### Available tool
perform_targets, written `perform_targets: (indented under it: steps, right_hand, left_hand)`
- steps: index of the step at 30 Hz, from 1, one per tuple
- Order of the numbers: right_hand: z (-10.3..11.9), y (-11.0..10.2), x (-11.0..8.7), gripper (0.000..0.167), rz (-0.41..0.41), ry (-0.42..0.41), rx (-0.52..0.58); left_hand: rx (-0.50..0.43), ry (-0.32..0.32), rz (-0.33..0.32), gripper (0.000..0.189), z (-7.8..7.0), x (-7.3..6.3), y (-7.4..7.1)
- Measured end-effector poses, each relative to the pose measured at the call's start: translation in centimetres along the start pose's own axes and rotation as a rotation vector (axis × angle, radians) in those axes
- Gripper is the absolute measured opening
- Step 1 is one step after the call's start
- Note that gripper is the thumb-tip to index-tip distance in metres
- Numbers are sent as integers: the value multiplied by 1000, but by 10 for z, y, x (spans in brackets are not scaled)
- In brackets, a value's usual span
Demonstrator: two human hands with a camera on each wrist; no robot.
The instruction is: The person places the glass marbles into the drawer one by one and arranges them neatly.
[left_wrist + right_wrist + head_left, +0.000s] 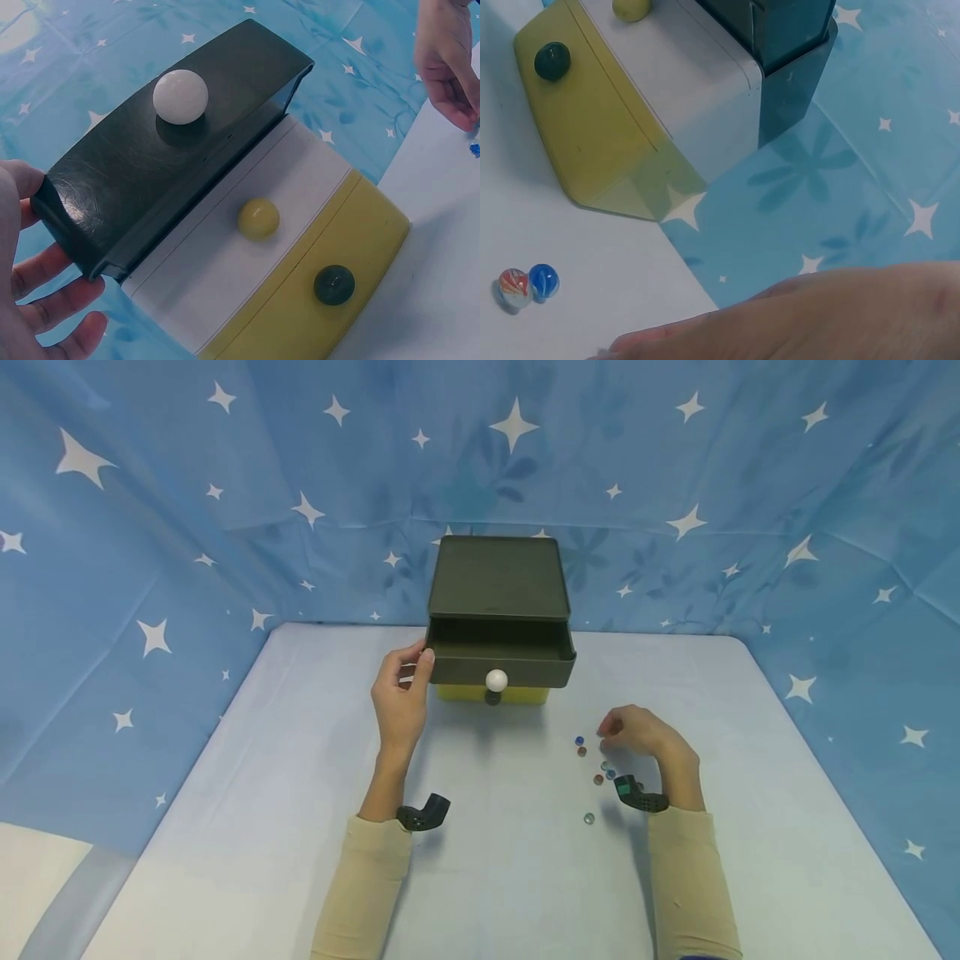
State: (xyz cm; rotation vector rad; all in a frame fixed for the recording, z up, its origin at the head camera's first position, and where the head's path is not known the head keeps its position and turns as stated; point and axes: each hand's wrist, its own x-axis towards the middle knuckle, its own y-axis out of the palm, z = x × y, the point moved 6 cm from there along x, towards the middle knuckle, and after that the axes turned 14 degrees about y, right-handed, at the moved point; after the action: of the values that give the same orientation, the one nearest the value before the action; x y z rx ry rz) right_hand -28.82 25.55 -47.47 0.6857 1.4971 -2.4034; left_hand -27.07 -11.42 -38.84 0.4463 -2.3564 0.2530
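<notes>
A small chest stands at the table's back, its dark green top drawer (504, 670) pulled out, with a white knob (497, 680). My left hand (401, 689) holds the drawer's left front corner, thumb on the front and fingers around the side. Inside, the visible part of the drawer is bare. My right hand (641, 732) is low over the table, fingers bent down beside several glass marbles. A blue marble (544, 280) and a red-and-white marble (514, 288) lie left of its fingertips. Something pale shows at those fingertips; I cannot tell whether they pinch it.
Below the green drawer are a white drawer (217, 247) with a yellow knob (259, 218) and a yellow drawer (300, 300) with a green knob (334, 285), both shut. One marble (589, 818) lies nearer the front. A blue starry curtain (337, 485) hangs behind the white table (495, 860).
</notes>
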Motion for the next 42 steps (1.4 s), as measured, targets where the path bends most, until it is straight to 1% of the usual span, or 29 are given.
perform_targets:
  steps: [8, 15, 20, 22, 23, 27, 29, 30, 34, 42]
  right_hand:
    - [-4, 2, 2, 17, 10, 25, -7]
    - [-6, 3, 2, 15, 6, 36, -8]
    - [-5, 1, 2, 13, -13, 23, -8]
    - [-4, 0, 1, 13, -26, 15, -6]
    - [-4, 0, 1, 14, -32, 13, -4]
    - [-2, -4, 0, 15, -57, -2, 4]
    - [0, -6, -2, 16, -65, -8, 12]
    - [0, -6, -2, 17, -70, -10, 16]
    - [3, -8, -5, 22, -74, -18, 38]
    - [9, -14, -8, 27, -104, -56, 45]
  left_hand:
    - [-6, 1, 5, 30, 1, -1, 1]
    - [-21, 7, -8, 28, 1, -2, -1]
    - [-29, -6, -6, 26, 1, -2, -1]
    - [-26, -22, -3, 26, 1, -2, 0]
    - [-19, -27, -1, 26, -4, -1, 0]
    - [-13, -40, 0, 27, -3, -1, 2]
    - [-14, -25, 0, 27, -3, -1, 1]
    - [-19, -20, -2, 27, 2, -2, 1]
    - [-22, 6, 0, 28, 0, -2, 0]
    - [-9, -1, 0, 29, -1, -1, 0]
